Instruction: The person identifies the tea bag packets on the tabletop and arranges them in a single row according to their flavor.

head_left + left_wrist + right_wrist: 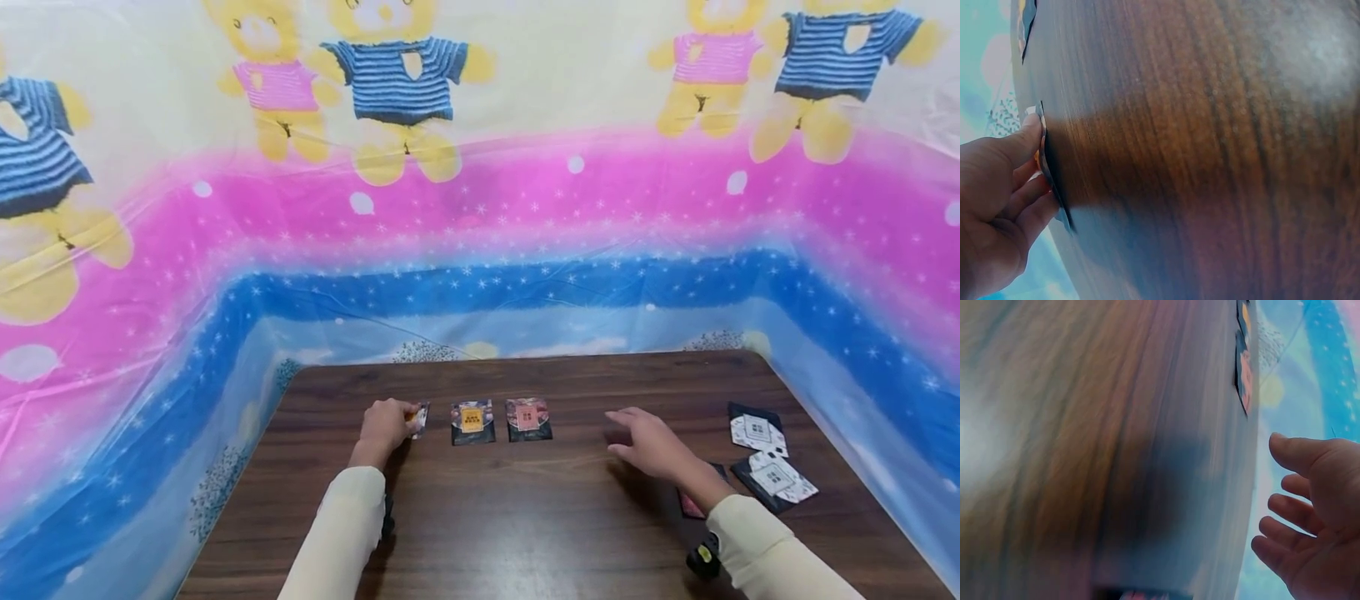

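My left hand (384,427) grips a small flat packet (422,419) at the back left of the table. In the left wrist view, the thumb lies at the packet's upper part and the other fingers along its side; much of its face is hidden by the hand. To its right lie a dark packet with a yellow label (472,421) and one with a pink label (528,418), side by side. My right hand (648,443) hovers over the table right of these, holding nothing, its fingers loosely spread and thumb apart in the right wrist view.
At the right, two black-and-white packets (756,430) lie close together near the table edge. A red and dark packet (692,505) is partly hidden under my right forearm. A printed cloth (480,292) hangs around the brown wooden table (517,517).
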A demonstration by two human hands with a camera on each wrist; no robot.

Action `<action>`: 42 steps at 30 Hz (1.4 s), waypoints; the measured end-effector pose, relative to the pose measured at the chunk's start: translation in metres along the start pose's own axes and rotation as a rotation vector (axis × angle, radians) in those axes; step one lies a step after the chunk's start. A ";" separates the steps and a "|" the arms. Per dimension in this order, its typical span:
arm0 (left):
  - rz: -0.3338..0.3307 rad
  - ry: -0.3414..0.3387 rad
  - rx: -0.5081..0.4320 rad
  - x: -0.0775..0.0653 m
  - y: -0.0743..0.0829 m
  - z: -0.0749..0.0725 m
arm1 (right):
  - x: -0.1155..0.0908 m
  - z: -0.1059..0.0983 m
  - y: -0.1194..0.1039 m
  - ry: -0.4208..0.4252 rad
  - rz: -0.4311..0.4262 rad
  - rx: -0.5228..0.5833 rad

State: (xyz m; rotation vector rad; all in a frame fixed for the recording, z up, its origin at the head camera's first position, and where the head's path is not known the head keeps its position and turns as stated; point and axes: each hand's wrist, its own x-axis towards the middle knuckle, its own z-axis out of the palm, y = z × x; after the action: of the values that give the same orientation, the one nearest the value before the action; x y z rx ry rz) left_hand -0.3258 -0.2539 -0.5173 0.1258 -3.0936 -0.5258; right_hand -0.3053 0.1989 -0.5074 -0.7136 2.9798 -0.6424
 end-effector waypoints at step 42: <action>0.083 -0.049 0.174 0.003 0.015 -0.001 | -0.085 -0.002 0.068 0.025 0.072 -0.208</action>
State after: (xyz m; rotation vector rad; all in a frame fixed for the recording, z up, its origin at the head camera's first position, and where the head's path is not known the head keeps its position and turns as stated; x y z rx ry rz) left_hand -0.3298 -0.2405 -0.5115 -0.0159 -3.1713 -0.2604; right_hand -0.2589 0.2917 -0.5388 -0.6064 3.1097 -0.3428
